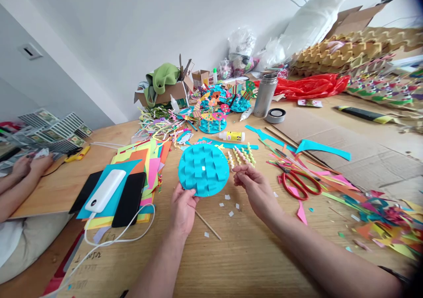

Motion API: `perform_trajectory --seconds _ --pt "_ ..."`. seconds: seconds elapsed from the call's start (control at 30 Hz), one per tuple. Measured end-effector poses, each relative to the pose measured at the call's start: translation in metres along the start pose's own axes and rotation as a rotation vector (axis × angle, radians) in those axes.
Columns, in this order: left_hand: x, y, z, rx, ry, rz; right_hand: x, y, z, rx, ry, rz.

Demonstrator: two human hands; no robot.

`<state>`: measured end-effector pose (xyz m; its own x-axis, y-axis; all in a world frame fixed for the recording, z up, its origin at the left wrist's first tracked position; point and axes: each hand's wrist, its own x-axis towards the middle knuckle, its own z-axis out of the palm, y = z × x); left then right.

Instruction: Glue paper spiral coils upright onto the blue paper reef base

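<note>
My left hand (pixel 184 207) grips the lower edge of a round blue paper disc (pixel 211 152), thumb on its face. Rows of raised blue paper folds cover the disc, and a small white square (pixel 203 168) lies near its middle. My right hand (pixel 253 185) is beside the disc's right edge, thumb and forefinger pinched together; what they hold, if anything, is too small to make out. Just beyond those fingertips lie several twisted paper spirals (pixel 244 154) in pink, cream and yellow-green. Small white squares (pixel 227 197) and a thin wooden stick (pixel 209 225) are on the table below.
Red-handled scissors (pixel 302 184) and paper scraps (pixel 373 214) lie to the right. A glue bottle (pixel 232 136), metal flask (pixel 265 95) and paper fish decorations (pixel 213 117) stand beyond. At left are coloured paper sheets (pixel 153 168), a white power bank (pixel 105 190) and another person's hands (pixel 33 162).
</note>
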<state>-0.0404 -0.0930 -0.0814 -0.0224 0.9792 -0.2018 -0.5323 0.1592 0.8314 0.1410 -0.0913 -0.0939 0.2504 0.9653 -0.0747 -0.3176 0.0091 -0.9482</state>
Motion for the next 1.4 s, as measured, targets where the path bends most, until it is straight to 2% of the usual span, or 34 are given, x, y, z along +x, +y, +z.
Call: perform_trajectory --seconds 0.1,0.33,0.43,0.53,0.6,0.8,1.07,1.17,1.27,1.4 --pt "-0.001 0.000 0.000 0.012 -0.022 -0.027 0.003 -0.002 -0.002 0.034 -0.018 0.088" --pt "0.000 0.002 -0.002 -0.034 -0.049 -0.059 0.002 -0.001 -0.003 -0.032 -0.101 0.131" --pt "-0.005 0.002 0.003 -0.087 -0.159 -0.081 0.000 0.001 0.000 0.062 -0.063 0.159" --pt "-0.013 -0.001 0.013 -0.049 -0.301 -0.090 -0.003 0.002 0.004 0.146 -0.037 0.188" --pt "-0.017 -0.005 0.019 -0.022 -0.330 -0.102 -0.006 0.003 0.007 0.159 -0.042 0.202" --pt "-0.014 -0.016 0.016 -0.026 -0.190 -0.048 -0.012 0.004 0.010 0.070 -0.124 0.186" --pt "-0.005 -0.012 0.006 -0.048 -0.054 -0.005 -0.012 0.006 0.010 -0.190 -0.220 0.131" --pt "-0.003 -0.008 0.004 -0.046 0.008 0.041 -0.010 0.008 0.008 -0.254 -0.187 0.023" --pt "0.000 -0.005 0.003 -0.028 0.057 0.074 -0.007 0.008 0.006 -0.262 -0.097 -0.142" --pt "0.000 -0.005 0.002 0.036 0.059 0.065 -0.007 0.000 0.004 -0.329 -0.038 -0.262"
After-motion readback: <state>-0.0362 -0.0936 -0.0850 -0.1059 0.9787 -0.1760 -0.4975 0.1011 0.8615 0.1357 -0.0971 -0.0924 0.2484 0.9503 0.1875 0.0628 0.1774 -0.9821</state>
